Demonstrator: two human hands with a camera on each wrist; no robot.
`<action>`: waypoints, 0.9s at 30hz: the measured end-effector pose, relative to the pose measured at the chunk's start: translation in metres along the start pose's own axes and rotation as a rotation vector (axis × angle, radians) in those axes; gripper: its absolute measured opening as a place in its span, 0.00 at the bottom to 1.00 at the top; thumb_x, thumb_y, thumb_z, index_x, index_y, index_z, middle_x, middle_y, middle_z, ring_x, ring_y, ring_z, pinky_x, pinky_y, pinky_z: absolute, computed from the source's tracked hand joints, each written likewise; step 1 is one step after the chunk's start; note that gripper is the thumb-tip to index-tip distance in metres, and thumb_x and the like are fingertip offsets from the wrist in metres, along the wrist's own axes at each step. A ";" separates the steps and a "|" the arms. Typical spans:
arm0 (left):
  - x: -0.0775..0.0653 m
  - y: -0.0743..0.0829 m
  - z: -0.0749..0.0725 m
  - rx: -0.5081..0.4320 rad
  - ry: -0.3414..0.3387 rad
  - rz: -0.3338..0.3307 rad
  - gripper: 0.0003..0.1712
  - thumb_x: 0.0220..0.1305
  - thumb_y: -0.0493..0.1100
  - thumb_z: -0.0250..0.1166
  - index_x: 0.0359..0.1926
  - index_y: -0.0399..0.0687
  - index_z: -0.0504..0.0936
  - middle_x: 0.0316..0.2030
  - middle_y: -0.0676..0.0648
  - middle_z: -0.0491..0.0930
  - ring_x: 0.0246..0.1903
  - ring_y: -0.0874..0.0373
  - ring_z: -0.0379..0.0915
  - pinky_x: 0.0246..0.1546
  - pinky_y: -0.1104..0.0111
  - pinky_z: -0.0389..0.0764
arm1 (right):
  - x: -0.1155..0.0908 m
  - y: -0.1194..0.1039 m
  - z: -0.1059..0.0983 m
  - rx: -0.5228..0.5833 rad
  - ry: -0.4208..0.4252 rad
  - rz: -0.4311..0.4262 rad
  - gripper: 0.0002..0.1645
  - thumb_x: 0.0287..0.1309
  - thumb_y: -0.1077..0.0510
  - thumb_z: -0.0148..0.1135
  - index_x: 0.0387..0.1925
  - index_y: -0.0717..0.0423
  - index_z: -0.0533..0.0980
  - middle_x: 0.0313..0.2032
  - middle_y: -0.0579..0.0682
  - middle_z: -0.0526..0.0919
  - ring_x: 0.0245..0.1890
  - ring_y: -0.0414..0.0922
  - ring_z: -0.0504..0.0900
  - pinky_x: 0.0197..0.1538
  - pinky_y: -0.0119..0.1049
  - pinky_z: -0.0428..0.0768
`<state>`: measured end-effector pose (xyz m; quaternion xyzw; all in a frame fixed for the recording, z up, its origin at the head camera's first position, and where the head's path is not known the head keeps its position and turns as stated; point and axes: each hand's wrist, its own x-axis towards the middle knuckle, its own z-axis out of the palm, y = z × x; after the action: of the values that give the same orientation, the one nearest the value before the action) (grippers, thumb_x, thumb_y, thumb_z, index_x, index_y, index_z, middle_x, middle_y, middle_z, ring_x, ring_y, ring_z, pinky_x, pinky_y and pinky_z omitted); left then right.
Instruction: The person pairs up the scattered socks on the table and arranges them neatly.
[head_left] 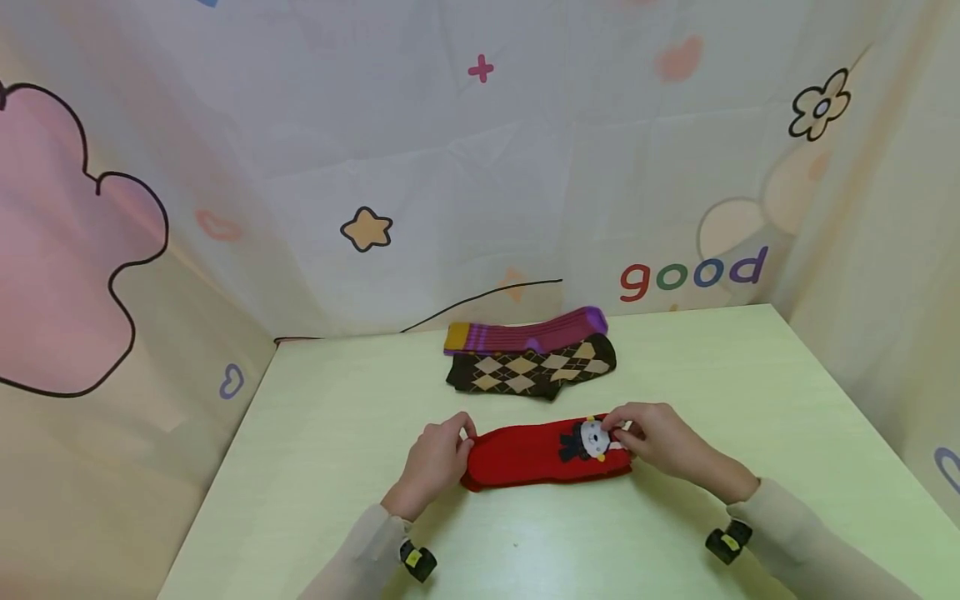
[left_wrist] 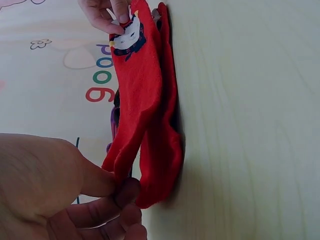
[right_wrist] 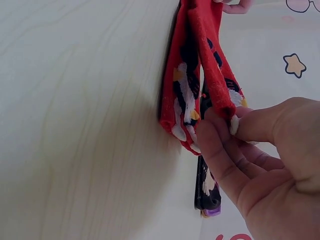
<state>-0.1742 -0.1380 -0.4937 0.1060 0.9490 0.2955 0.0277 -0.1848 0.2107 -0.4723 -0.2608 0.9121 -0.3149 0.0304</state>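
A red sock (head_left: 517, 454) with a cartoon animal face near one end lies lengthwise between my hands. My left hand (head_left: 433, 458) pinches its plain end between thumb and fingers. At the patterned end, my right hand (head_left: 660, 437) pinches the edge between thumb and fingertips. The wrist views show this upper sock (left_wrist: 137, 85) raised a little, with a gap over a second red layer (right_wrist: 175, 95) that rests on the table. That lower layer also bears a black, white and yellow pattern at its end.
Behind the red sock lie a brown argyle sock (head_left: 517, 375) and, against it, a purple-maroon ribbed sock (head_left: 517, 337) with a mustard end. The pale table (head_left: 337, 417) meets a printed curtain (head_left: 300, 208) at the back and sides.
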 end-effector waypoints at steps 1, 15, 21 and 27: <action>0.000 0.000 0.001 0.002 -0.001 -0.001 0.03 0.71 0.37 0.64 0.42 0.49 0.78 0.21 0.53 0.75 0.20 0.58 0.68 0.20 0.68 0.70 | 0.000 0.000 0.000 -0.001 -0.001 0.001 0.10 0.63 0.70 0.65 0.43 0.56 0.85 0.44 0.55 0.87 0.28 0.37 0.77 0.32 0.29 0.80; 0.002 -0.002 0.005 0.021 -0.018 -0.016 0.03 0.71 0.37 0.64 0.42 0.49 0.78 0.20 0.52 0.73 0.20 0.57 0.67 0.19 0.68 0.69 | 0.001 0.004 0.006 -0.025 -0.024 0.023 0.10 0.63 0.69 0.66 0.43 0.56 0.85 0.43 0.52 0.86 0.28 0.39 0.74 0.31 0.30 0.78; 0.002 -0.003 0.006 0.018 -0.024 -0.026 0.04 0.70 0.37 0.65 0.42 0.49 0.78 0.20 0.52 0.74 0.20 0.57 0.68 0.20 0.68 0.69 | 0.001 0.005 0.008 -0.041 -0.024 0.018 0.09 0.63 0.69 0.66 0.42 0.56 0.85 0.42 0.51 0.86 0.28 0.39 0.75 0.32 0.29 0.78; 0.002 -0.004 0.008 0.028 -0.027 -0.030 0.03 0.71 0.37 0.64 0.42 0.49 0.78 0.20 0.52 0.73 0.20 0.57 0.67 0.19 0.68 0.68 | 0.001 0.004 0.010 -0.045 -0.019 -0.001 0.09 0.62 0.69 0.66 0.42 0.56 0.85 0.40 0.50 0.86 0.28 0.38 0.73 0.31 0.30 0.77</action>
<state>-0.1762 -0.1362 -0.5023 0.0961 0.9540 0.2805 0.0436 -0.1857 0.2077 -0.4825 -0.2650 0.9184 -0.2920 0.0331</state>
